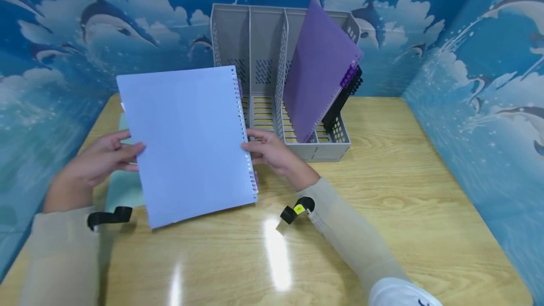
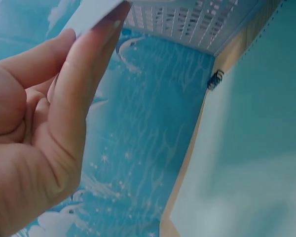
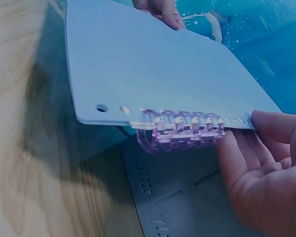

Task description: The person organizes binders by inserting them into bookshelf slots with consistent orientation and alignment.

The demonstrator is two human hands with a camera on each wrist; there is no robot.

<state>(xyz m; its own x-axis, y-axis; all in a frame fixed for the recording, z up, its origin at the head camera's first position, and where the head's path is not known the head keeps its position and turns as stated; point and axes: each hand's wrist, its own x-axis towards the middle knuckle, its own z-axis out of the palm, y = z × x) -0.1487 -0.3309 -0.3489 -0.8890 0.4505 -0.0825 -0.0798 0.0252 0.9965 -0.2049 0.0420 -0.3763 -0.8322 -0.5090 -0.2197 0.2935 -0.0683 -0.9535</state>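
Observation:
A pale blue loose-leaf notebook is held up over the table, cover towards the head camera. My left hand pinches its left edge, thumb on the cover and fingers behind. On the hole-punched right edge, my right hand grips it the same way. Clear purple binder rings line that edge in the right wrist view. Below and behind the notebook, partly hidden by it, a mint green notebook lies on the table; its dark ring shows in the left wrist view.
Behind the right hand stands a grey file rack with several compartments. A purple notebook leans in its right part, in front of a black ring-bound notebook. Dolphin-printed walls enclose the wooden table at the back and sides.

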